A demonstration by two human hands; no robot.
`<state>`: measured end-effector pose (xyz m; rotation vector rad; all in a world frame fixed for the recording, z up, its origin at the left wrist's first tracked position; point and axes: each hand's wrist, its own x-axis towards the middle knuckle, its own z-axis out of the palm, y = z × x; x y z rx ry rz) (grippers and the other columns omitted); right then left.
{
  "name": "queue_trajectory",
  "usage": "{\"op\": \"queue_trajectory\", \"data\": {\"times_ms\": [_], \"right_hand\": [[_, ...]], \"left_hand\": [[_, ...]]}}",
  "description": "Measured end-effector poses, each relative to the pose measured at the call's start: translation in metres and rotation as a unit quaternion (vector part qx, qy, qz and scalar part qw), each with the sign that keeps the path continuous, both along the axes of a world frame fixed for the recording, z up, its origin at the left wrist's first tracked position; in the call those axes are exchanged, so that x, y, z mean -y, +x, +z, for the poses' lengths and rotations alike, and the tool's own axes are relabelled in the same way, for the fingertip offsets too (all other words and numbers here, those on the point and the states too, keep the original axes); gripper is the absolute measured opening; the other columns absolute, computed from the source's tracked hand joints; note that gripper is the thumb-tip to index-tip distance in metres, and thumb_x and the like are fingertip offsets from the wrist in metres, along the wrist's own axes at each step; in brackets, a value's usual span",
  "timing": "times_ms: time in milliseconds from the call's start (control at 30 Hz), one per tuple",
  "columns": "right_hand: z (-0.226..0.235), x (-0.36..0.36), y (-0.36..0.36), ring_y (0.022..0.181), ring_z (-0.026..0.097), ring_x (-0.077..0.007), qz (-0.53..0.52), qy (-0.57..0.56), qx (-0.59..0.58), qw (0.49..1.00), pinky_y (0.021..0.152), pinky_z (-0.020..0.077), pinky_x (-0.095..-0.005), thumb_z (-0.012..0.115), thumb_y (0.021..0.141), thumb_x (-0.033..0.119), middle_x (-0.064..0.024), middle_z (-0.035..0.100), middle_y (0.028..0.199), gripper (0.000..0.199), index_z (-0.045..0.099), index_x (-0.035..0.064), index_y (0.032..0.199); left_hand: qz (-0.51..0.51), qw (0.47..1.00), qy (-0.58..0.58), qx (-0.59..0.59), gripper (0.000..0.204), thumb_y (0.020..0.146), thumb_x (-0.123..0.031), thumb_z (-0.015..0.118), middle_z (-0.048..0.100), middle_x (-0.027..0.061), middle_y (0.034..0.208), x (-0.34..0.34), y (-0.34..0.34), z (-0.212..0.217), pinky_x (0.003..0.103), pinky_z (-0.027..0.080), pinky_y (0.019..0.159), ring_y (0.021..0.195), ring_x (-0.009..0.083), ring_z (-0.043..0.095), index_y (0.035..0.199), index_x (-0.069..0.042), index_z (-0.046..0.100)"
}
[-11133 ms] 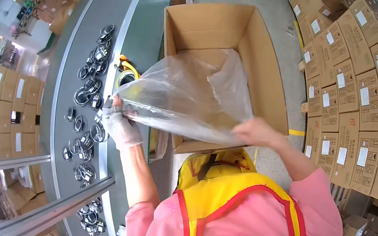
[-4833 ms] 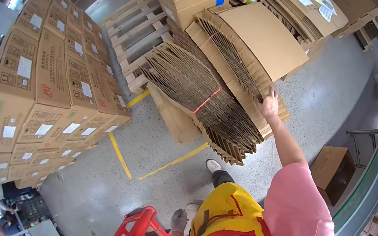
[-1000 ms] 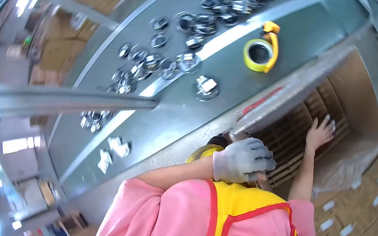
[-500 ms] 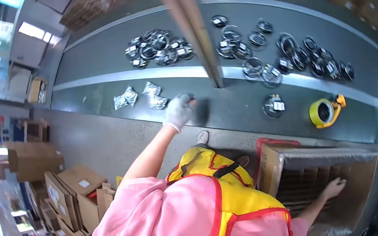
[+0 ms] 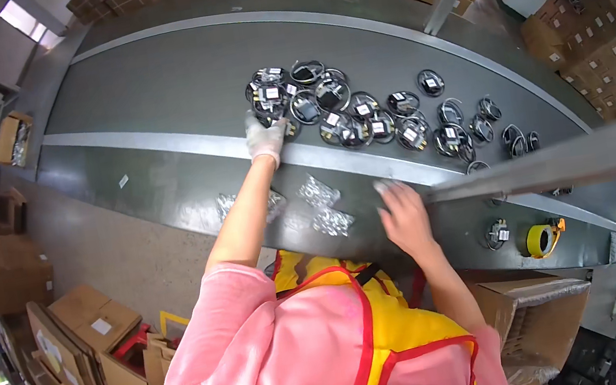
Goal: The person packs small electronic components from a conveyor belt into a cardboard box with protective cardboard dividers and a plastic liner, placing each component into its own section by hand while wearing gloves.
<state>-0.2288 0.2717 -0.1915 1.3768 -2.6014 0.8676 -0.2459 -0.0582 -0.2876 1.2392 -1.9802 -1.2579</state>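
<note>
Now both hands (image 5: 265, 137) over coiled cables (image 5: 335, 105)

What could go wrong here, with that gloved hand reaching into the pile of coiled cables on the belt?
The left hand stretches far over the belt into the heap of bagged cable coils; they overlap, so lifting one might drag its neighbours along. The small clear packets lie close to the near edge by the right hand, so a sweep of the arm could knock them off. The metal bar crosses just above the right hand and might get bumped.
</note>
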Motion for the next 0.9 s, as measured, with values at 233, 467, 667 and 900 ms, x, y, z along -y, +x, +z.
{"op": "queue_trajectory", "data": {"times_ms": [233, 467, 667, 900], "right_hand": [[-0.067, 0.159, -0.085, 0.119, 0.034, -0.0327, -0.013, 0.154, -0.151, 0.976, 0.101, 0.0216, -0.0525, 0.064, 0.072, 0.03, -0.0128, 0.038, 0.13, 0.058, 0.045, 0.0139, 0.124], [-0.079, 0.155, -0.183, 0.12, 0.034, -0.0389, -0.217, 0.287, -0.16, 0.919, 0.098, 0.0209, -0.0591, 0.057, 0.08, 0.033, -0.014, 0.037, 0.131, 0.045, 0.044, 0.0283, 0.123], [-0.049, 0.14, -0.245, 0.115, 0.039, -0.0336, -0.43, 0.354, -0.111, 0.823, 0.095, 0.0224, -0.0593, 0.059, 0.075, 0.032, -0.0154, 0.047, 0.12, 0.033, 0.061, 0.0133, 0.102], [-0.059, 0.236, -0.268, 0.101, 0.048, -0.0357, -0.098, -0.02, -0.079, 0.992, 0.087, 0.0397, -0.0413, 0.059, 0.078, 0.02, -0.0193, 0.054, 0.106, 0.04, 0.051, 0.0036, 0.114]], "left_hand": [[-0.046, 0.993, 0.074, -0.079, 0.068, 0.071, -0.007, 0.068, 0.054, 0.0133, 0.108, 0.045, -0.077, 0.002, 0.03, 0.038, 0.09, 0.102, 0.0232, 0.05, 0.129, -0.002, 0.035], [-0.021, 0.981, 0.151, -0.118, 0.017, 0.076, 0.004, 0.059, 0.056, 0.0011, 0.075, 0.145, -0.09, 0.011, 0.021, 0.042, 0.06, 0.065, 0.0092, 0.05, 0.092, -0.001, 0.058], [-0.005, 0.999, 0.04, -0.026, 0.007, 0.077, -0.005, 0.059, 0.056, 0.0042, 0.069, 0.225, -0.031, -0.014, 0.026, 0.043, 0.058, 0.064, 0.0116, 0.051, 0.082, -0.001, 0.056], [-0.064, 0.969, 0.237, -0.011, 0.009, 0.083, -0.004, 0.056, 0.056, 0.002, 0.07, 0.168, -0.01, 0.015, 0.023, 0.043, 0.045, 0.053, 0.0084, 0.051, 0.092, -0.003, 0.056]]}}
